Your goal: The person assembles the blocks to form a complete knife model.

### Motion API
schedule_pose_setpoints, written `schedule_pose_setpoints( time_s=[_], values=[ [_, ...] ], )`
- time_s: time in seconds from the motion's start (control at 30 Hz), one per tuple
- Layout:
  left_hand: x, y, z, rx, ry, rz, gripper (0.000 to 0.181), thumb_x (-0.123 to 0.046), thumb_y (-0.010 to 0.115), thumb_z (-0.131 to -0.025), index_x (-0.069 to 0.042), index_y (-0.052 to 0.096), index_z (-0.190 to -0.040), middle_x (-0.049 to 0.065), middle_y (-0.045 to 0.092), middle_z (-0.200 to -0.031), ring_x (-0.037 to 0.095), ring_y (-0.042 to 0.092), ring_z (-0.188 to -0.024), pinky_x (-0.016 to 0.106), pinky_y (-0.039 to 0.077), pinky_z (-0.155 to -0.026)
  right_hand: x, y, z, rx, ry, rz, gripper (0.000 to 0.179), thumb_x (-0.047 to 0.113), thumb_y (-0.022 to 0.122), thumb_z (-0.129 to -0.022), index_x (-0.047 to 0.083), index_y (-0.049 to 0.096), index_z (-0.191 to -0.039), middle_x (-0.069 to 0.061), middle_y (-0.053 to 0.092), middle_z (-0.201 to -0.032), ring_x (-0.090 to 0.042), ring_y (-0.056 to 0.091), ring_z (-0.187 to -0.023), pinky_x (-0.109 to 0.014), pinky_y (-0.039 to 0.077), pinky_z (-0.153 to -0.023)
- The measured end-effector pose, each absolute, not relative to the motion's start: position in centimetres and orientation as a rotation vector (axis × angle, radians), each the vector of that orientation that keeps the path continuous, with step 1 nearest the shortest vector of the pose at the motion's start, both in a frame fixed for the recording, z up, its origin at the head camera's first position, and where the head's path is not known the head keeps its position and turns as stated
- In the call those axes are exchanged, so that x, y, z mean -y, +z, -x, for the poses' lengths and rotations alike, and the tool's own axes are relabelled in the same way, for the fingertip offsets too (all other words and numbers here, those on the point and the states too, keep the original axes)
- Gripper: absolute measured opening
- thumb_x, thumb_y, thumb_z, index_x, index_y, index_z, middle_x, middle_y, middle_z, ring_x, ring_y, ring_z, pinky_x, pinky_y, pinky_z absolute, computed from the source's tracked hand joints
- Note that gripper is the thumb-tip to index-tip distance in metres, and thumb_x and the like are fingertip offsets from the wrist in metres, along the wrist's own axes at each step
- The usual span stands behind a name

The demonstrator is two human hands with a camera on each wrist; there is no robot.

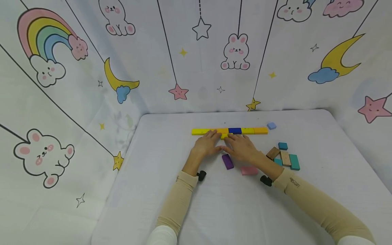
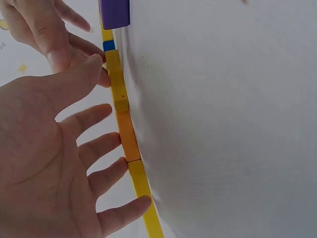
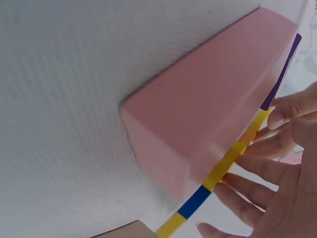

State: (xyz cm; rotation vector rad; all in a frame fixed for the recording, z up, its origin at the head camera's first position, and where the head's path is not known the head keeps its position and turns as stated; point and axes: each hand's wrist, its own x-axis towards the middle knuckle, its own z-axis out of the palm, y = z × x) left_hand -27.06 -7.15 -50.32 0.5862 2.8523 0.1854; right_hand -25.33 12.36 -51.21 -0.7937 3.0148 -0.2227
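The short yellow block (image 1: pixel 225 136) is lying on the bench (image 1: pixel 171 143) at the near side of a row of yellow, orange and blue blocks (image 1: pixel 234 130), seemingly touching it, between the two hands. The left hand (image 1: pixel 206 144) is holding its fingers spread and nearly straight; the right hand (image 1: pixel 240 146) is keeping its fingers parted and relaxed, neither visibly gripping. The block is looking stiff, light and hard to damage, probably smooth enough to be slipping under a careless push; its two short ends are offering the best hold, since the row is hindering the far side. No container is showing: the purple block (image 1: pixel 227 161), pink block (image 1: pixel 249 170), wood-grained blocks (image 1: pixel 285 158) and teal blocks (image 1: pixel 294 162) are lying loose nearer the person, and a pale blue block (image 1: pixel 271 126) is sitting just beyond the row's right end.
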Motion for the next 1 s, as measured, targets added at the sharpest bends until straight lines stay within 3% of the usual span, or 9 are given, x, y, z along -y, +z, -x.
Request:
schedule_pose_setpoints(
  time_s=[0.17, 0.53, 1.0],
  values=[
    [7.0, -50.2, 27.0, -2.851, 0.194, -0.591, 0.069, -0.059, 0.052, -0.105, -0.030, 0.034, -0.164, 0.001, 0.022, -0.174, 0.026, 0.020, -0.160, 0.049, 0.036, -0.122, -12.4, -51.1, 25.3, -3.007, -0.229, 0.786, 0.063, 0.055, 0.050, -0.107, 0.007, 0.059, -0.148, -0.020, 0.052, -0.154, -0.043, 0.049, -0.141, -0.071, 0.035, -0.114],
    [6.7, -50.3, 26.8, -2.871, 0.187, -0.590, 0.068, -0.064, 0.049, -0.103, -0.030, 0.041, -0.161, 0.002, 0.025, -0.173, 0.028, 0.022, -0.159, 0.053, 0.040, -0.119, -13.0, -50.7, 24.7, -2.991, -0.323, 0.773, 0.063, 0.052, 0.052, -0.108, 0.002, 0.058, -0.146, -0.023, 0.051, -0.154, -0.043, 0.048, -0.142, -0.066, 0.038, -0.115],
    [6.8, -50.4, 27.0, -2.861, 0.169, -0.557, 0.065, -0.059, 0.052, -0.105, -0.033, 0.038, -0.163, -0.001, 0.021, -0.174, 0.024, 0.020, -0.160, 0.055, 0.041, -0.118, -14.6, -50.6, 22.5, -2.888, -0.440, 0.925, 0.053, 0.049, 0.058, -0.106, 0.011, 0.066, -0.141, -0.012, 0.059, -0.150, -0.035, 0.050, -0.142, -0.061, 0.034, -0.120]
  ],
)
